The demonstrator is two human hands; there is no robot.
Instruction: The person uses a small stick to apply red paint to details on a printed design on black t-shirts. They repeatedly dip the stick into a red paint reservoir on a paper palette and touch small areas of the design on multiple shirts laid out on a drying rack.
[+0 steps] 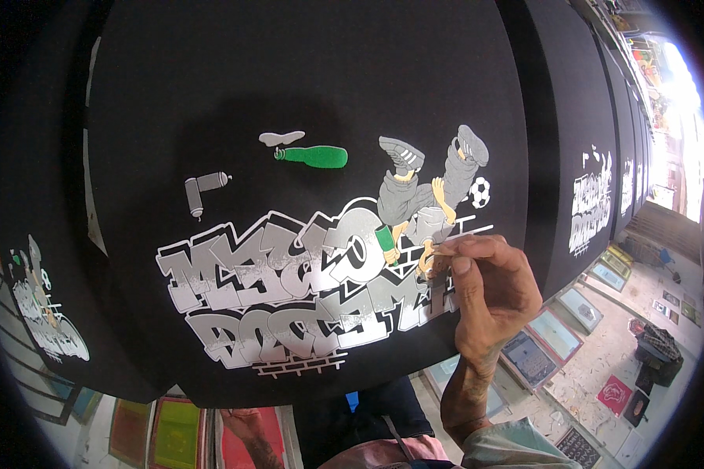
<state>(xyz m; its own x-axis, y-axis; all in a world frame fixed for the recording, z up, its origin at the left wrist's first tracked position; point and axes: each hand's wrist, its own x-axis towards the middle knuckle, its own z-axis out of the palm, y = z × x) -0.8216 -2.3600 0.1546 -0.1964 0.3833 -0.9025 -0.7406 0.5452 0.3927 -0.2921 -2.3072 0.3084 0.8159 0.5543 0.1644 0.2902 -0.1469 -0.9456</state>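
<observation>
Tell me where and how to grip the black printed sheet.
Probably pinch the sheet by its near edge, right of the brickwork print, coming from the wearer's side: it lies flat, and that bare strip below the lettering faces the body.

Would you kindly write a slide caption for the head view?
Right hand pinched at the upside-down cartoon figure in a graffiti-style print on black material, left hand down low.

Right of the right hand [497,289], a red-edged screen frame [559,337] is resting beside a grey-meshed frame [530,359]; farther right, a dark bundle [655,352] is lying near a red sheet [614,393]. Left of the left hand [244,426], a yellow-meshed frame [177,434] is showing.
</observation>
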